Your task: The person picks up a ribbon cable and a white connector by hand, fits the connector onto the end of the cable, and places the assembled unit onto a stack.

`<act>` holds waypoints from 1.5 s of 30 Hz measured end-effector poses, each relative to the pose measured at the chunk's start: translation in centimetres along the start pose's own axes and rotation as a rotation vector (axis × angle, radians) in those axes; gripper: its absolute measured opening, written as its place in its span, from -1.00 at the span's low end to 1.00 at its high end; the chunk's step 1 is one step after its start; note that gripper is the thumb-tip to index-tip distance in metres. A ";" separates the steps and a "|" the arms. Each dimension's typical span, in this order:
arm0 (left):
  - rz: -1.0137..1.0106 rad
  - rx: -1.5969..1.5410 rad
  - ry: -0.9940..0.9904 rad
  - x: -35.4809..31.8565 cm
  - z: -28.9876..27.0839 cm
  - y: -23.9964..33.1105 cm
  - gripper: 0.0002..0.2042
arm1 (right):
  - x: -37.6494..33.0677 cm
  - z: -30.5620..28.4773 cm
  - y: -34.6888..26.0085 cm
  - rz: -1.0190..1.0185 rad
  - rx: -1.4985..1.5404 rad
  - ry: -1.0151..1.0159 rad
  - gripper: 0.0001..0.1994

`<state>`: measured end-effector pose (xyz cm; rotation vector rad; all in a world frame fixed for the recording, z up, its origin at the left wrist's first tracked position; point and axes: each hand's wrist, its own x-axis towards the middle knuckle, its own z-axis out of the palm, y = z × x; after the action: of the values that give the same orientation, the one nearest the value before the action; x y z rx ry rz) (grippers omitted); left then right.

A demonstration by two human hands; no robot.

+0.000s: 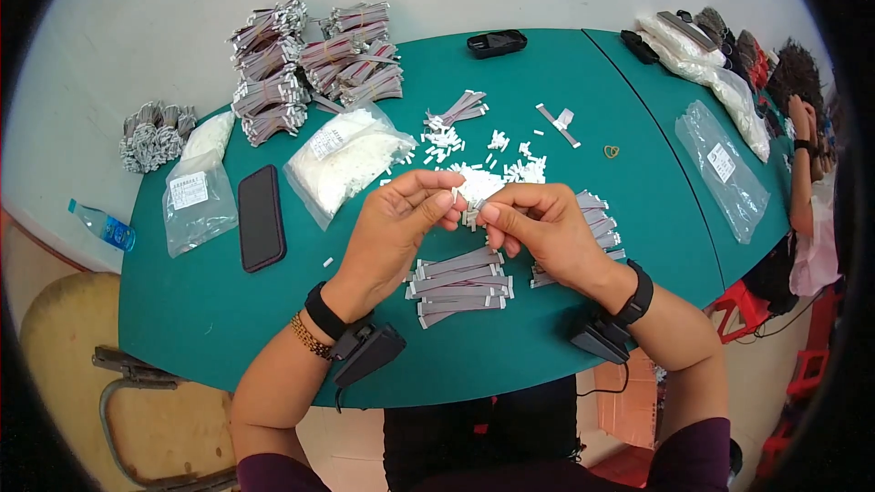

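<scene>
My left hand is closed in a pinch, with a small white plastic connector piece at its thumb and fingertip. Close beside it, my right hand pinches what looks like the end of a flat grey ribbon cable; its fingers hide most of it. Beyond both hands spreads a heap of loose white connector pieces. Grey ribbon cables with white ends lie in a stack below the hands. Another cable stack is partly covered by my right hand.
Bundled cables are piled at the back left, near a bag of white pieces. A phone lies left on the green table. A black case sits at the back. Another person's arm shows far right.
</scene>
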<state>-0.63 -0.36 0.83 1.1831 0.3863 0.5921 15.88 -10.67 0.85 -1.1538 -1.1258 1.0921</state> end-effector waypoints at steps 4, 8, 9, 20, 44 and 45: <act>-0.070 -0.063 -0.014 0.0 -0.3 -0.1 -0.79 | 0.0 -0.1 0.0 -0.011 -0.020 -0.006 -0.84; -0.107 -0.105 -0.043 0.1 -0.3 -0.3 -0.81 | 0.1 -0.2 0.0 -0.016 -0.037 -0.011 -0.85; -0.108 -0.105 -0.042 0.1 -0.4 -0.3 -0.81 | 0.1 -0.2 0.1 -0.015 -0.037 -0.011 -0.85; -0.120 -0.120 -0.040 0.0 -0.1 -0.2 -0.86 | 0.0 -0.1 0.3 -0.017 -0.039 -0.035 -0.85; -0.186 -0.118 -0.102 0.1 -0.9 -0.1 -0.80 | -0.1 -0.1 0.2 0.010 -0.061 -0.104 -0.87; -0.187 -0.118 -0.102 0.0 -0.9 -0.1 -0.80 | -0.1 -0.1 0.2 0.011 -0.060 -0.104 -0.87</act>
<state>-1.07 0.29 0.42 1.0459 0.3656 0.3859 15.95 -10.80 0.63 -1.1622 -1.2416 1.1442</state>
